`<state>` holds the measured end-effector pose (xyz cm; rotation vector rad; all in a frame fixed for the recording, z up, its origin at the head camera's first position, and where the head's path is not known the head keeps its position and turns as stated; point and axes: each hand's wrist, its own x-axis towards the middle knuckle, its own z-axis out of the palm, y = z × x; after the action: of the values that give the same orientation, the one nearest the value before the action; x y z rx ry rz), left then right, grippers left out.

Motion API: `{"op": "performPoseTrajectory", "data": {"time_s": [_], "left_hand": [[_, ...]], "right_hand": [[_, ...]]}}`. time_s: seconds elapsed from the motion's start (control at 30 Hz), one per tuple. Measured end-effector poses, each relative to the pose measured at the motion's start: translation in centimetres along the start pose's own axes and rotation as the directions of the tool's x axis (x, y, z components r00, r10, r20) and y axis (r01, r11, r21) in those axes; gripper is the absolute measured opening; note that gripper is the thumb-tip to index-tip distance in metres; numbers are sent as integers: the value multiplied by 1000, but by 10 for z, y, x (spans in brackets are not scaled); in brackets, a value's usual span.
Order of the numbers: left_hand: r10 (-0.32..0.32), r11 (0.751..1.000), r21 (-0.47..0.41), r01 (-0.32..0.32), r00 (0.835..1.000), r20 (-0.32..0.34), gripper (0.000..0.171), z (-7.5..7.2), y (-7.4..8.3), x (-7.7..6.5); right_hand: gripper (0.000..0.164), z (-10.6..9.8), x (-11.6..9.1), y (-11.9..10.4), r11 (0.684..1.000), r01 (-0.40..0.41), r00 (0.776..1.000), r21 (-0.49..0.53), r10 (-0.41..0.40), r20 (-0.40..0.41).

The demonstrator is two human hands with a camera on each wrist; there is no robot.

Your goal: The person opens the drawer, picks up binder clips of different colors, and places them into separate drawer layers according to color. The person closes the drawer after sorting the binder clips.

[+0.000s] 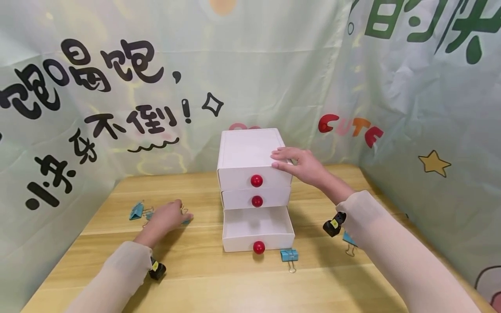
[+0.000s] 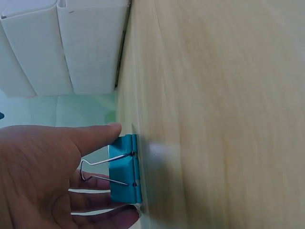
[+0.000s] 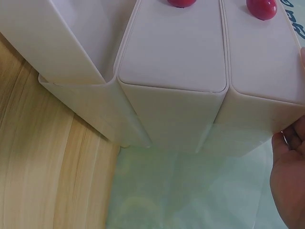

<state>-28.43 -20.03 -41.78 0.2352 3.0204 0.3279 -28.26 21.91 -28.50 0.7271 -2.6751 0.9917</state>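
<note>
- With our left hand (image 1: pixel 166 216) we are gripping a teal metal binder clip with silver wire handles (image 2: pixel 123 169), thumb at one end and fingers at the other; whether it is touching the table, we cannot be sure.
- Just left of that hand, a second teal clip (image 1: pixel 149 215) is lying partly hidden, and farther left a third teal clip (image 1: pixel 137 211) is lying on its own.
- Our right hand (image 1: pixel 301 165) is resting, fingers extended, on the top right edge of a boxy white three-drawer cabinet (image 1: pixel 250 148).
- Below that hand, round glossy red knobs (image 1: pixel 256 181) are marking the drawer fronts; the upper two drawers are sitting pushed in, and the white bottom drawer (image 1: pixel 240 243) is standing pulled out.
- Nearer to us than the right hand, a fourth teal clip (image 1: pixel 289 255) is lying before that drawer, and a fifth teal clip (image 1: pixel 349 239) is showing partly beside our right sleeve (image 1: pixel 391 243).
- Under both hands a pale wooden table (image 1: pixel 219 278) is stretching, and beyond them a pale green printed cloth (image 1: pixel 274 87) is hanging.
</note>
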Motion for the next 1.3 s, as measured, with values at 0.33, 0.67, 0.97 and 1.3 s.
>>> {"op": "performPoseTrajectory", "data": {"time_s": [0.33,0.67,0.97,1.3], "left_hand": [[21,998,-58,-25,997,-71,53,-5,9,-1],[118,986,-96,-133,981,-155,52,-20,32,-7],[227,959,-123,-257,949,-217,52,-28,61,-27],[311,917,-180,-355,922,-233,51,-37,78,-43]], "right_hand": [[51,0,2,0,1000,23,1000,3,-23,-9],[52,-1,2,1,1000,18,1000,11,-17,-14],[52,1,-1,3,1000,-6,1000,11,6,-2],[51,1,-1,3,1000,6,1000,12,-6,-13]]}}
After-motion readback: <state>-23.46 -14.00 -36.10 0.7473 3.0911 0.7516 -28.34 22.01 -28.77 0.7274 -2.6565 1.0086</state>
